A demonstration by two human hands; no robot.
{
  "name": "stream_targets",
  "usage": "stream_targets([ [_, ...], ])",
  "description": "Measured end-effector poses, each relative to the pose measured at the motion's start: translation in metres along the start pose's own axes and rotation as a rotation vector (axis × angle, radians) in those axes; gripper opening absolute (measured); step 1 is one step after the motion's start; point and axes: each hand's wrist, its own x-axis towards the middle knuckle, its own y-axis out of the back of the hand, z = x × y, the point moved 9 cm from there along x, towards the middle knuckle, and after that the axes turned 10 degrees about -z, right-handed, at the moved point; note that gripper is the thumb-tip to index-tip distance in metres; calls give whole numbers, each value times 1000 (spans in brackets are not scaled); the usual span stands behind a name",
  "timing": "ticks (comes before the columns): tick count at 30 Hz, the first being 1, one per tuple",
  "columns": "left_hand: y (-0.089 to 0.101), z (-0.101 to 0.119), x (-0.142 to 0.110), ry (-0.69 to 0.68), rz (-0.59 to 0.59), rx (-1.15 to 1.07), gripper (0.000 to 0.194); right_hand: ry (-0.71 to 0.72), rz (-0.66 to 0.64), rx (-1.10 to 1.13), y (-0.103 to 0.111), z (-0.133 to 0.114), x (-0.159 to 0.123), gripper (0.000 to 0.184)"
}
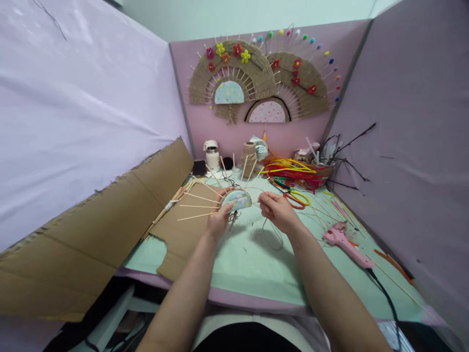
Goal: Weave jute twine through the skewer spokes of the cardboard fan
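Note:
My left hand [220,215] grips a small half-round fan base [237,199] covered in pale floral material, thumb on its front and fingers behind. Thin wooden sticks [200,196] fan out from its curved edge to the left and upward. Just right of the base, my right hand [274,208] is closed in a pinch on thin twine [266,222]. The twine runs toward the base and also hangs in a loop over the table below. A dark tuft [233,220] hangs under the base.
Cardboard [183,239] lies on the left, with a tall sheet [95,220] beside it. A twine spool [249,151], a white bottle [212,155] and coloured pipe cleaners [289,168] stand behind. Scissors [296,199] and a pink glue gun [346,244] lie right. Finished fans [234,63] hang on the back panel.

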Motion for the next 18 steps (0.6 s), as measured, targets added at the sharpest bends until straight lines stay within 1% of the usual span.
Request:
stream_targets([
  [2,-3,-1,-1,5,-30,30,42,25,-27,174,-1,-5,0,35],
  [4,-5,-1,-2,7,-55,55,41,36,-35,287,0,-9,0,32],
  [6,-7,-1,-3,2,-80,75,41,60,-23,369,3,-13,-1,29],
  [9,-7,-1,-3,-12,-115,120,40,140,-4,439,8,-23,-3,21],
  [11,-7,-2,-3,-10,-131,165,40,206,28,433,13,-32,-7,16],
  [14,-9,-4,-4,13,-168,238,39,273,116,350,22,-43,-13,13],
  [18,-20,-3,-7,29,-252,304,37,302,217,199,31,-54,-19,18],
])
